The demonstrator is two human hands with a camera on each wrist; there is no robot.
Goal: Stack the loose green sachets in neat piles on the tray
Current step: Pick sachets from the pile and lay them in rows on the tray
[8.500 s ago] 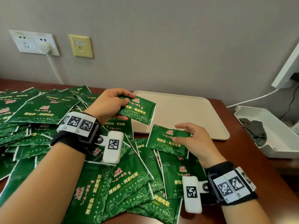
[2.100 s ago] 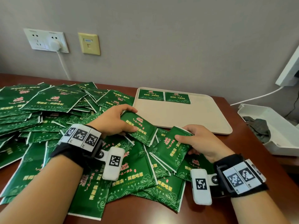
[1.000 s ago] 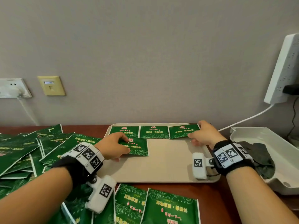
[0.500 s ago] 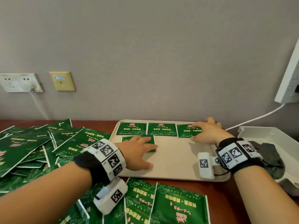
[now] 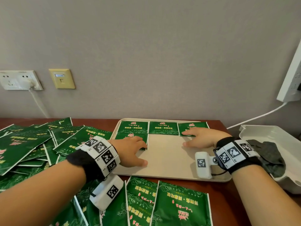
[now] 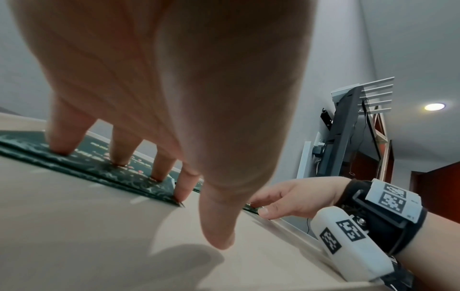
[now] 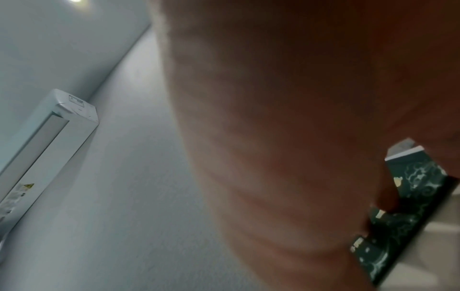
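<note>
- Since half a second ago, left hand [image 5: 130,148] has slid its sachet [image 5: 130,136] back, tight under the back row's left sachet [image 5: 132,127].
- Tray [image 5: 166,154] holds four sachets: three edge to edge along the far rim, one in a second row at left.
- Left grip: fingers [image 6: 119,149] straight, pressing the second-row sachet flat; thumb on bare tray.
- Right hand [image 5: 201,139]: fingers extended, resting on the back row's right sachet [image 5: 192,128]; nothing grasped.
- Loose sachets [image 5: 32,144] heaped on the tabletop [image 5: 228,201] left of and in front of the tray.
- White bin [image 5: 268,137] with dark cloth at right; wall sockets [image 5: 17,79] behind.
</note>
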